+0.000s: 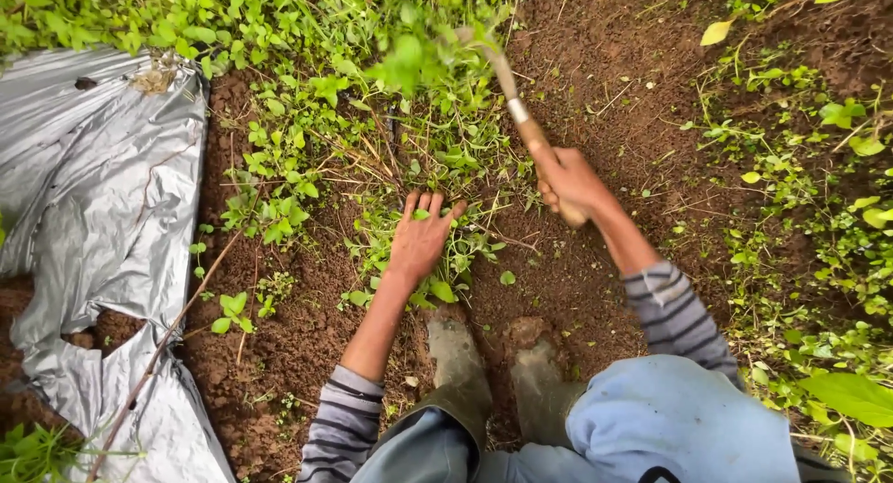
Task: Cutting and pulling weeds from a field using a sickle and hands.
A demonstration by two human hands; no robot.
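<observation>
Weeding at the edge of a soil bed
Left hand (420, 239) spread on weeds (409, 167); right hand (567, 181) grips tool handle (521, 120); bare soil (605, 64) beyond, plastic sheet (102, 194) left

Bare brown soil (595, 64), silver plastic sheet (93, 194) at left, daylight.

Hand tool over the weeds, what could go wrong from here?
1. The left hand lies flat in the weeds just below the raised tool gripped by the right hand, so a swing might strike its fingers.
2. The muddy boots stand close behind that patch; a low stroke could reach them.
3. The tool head is blurred among leaves, so aim may be poor.
</observation>
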